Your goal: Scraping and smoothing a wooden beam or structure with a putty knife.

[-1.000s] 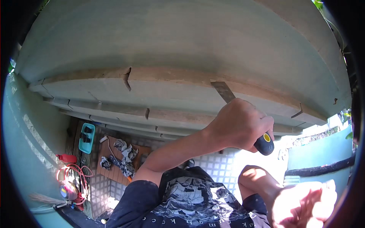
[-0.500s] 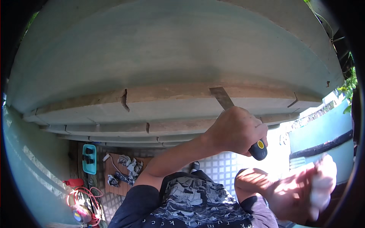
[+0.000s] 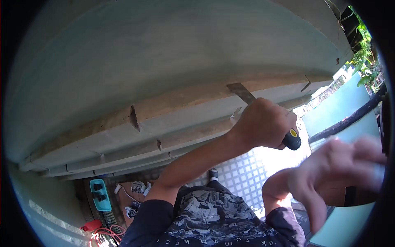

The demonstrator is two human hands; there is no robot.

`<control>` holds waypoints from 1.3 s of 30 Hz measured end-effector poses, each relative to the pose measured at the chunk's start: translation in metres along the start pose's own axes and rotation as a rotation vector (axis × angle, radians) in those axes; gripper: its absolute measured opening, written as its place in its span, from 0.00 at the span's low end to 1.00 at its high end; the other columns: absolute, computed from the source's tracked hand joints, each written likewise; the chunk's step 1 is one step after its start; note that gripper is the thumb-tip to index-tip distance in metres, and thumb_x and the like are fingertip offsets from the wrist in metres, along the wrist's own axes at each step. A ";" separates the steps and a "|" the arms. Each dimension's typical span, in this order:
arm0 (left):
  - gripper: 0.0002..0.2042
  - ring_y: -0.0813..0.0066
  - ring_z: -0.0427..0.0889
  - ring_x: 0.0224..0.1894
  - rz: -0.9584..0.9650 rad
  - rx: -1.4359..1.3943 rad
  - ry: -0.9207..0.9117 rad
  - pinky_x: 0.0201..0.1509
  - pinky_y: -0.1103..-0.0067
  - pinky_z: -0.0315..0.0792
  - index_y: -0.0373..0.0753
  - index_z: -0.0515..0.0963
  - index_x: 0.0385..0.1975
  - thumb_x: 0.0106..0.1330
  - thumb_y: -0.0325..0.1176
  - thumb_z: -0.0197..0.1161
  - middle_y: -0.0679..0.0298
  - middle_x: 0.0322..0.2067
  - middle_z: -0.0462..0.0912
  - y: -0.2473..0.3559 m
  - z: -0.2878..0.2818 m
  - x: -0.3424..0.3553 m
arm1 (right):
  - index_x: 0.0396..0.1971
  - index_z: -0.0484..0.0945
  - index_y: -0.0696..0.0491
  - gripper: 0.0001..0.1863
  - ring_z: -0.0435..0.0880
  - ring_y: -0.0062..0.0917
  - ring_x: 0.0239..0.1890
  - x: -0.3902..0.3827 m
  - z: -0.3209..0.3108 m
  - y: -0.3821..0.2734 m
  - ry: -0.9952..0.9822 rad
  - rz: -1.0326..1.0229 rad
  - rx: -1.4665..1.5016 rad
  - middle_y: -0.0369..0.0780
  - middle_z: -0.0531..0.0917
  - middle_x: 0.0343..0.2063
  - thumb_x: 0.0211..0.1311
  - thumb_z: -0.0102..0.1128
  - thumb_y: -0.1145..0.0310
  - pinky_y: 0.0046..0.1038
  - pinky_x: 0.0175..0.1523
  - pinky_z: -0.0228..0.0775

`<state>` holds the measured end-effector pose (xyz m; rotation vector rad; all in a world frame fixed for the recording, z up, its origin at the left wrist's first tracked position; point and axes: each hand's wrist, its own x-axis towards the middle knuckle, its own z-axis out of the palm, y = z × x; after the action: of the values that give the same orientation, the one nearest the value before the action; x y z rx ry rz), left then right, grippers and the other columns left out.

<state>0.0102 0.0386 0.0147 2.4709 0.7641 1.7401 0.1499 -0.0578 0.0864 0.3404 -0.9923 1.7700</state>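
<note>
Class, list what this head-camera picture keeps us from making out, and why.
Head view, all four:
Scraper handle: mostly hidden by the left hand.
Right hand: finger details blurred.
Dark things in the tray: too small to identify.
Paper: partly hidden behind the left arm.

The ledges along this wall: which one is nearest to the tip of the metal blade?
The uppermost ledge in the picture: the blade of the scraper in the left hand overlaps it, whereas the other ledges appear lower.
</note>
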 end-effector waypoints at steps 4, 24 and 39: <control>0.12 0.68 0.82 0.21 -0.014 -0.048 0.028 0.23 0.72 0.73 0.49 0.79 0.22 0.36 0.33 0.74 0.69 0.18 0.81 0.008 -0.003 0.004 | 0.61 0.67 0.54 0.33 0.70 0.19 0.60 0.033 -0.009 0.003 -0.140 -1.022 -1.175 0.36 0.70 0.58 0.62 0.65 0.52 0.21 0.42 0.74; 0.09 0.63 0.83 0.21 -0.111 0.020 0.032 0.28 0.69 0.75 0.46 0.81 0.21 0.38 0.34 0.73 0.62 0.18 0.82 0.012 -0.001 0.013 | 0.60 0.69 0.52 0.24 0.63 0.26 0.66 0.045 -0.019 0.003 -0.521 0.016 0.643 0.37 0.73 0.57 0.66 0.60 0.64 0.26 0.33 0.81; 0.10 0.63 0.83 0.22 -0.113 0.006 0.073 0.27 0.70 0.74 0.47 0.82 0.23 0.38 0.31 0.73 0.63 0.19 0.82 0.009 -0.002 0.015 | 0.66 0.57 0.59 0.52 0.68 0.24 0.64 0.049 -0.042 0.002 -0.252 -0.158 -0.289 0.40 0.69 0.62 0.52 0.64 0.37 0.21 0.68 0.58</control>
<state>0.0156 0.0359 0.0319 2.3290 0.8965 1.7997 0.1358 0.0054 0.0907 0.4516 -1.3449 1.4407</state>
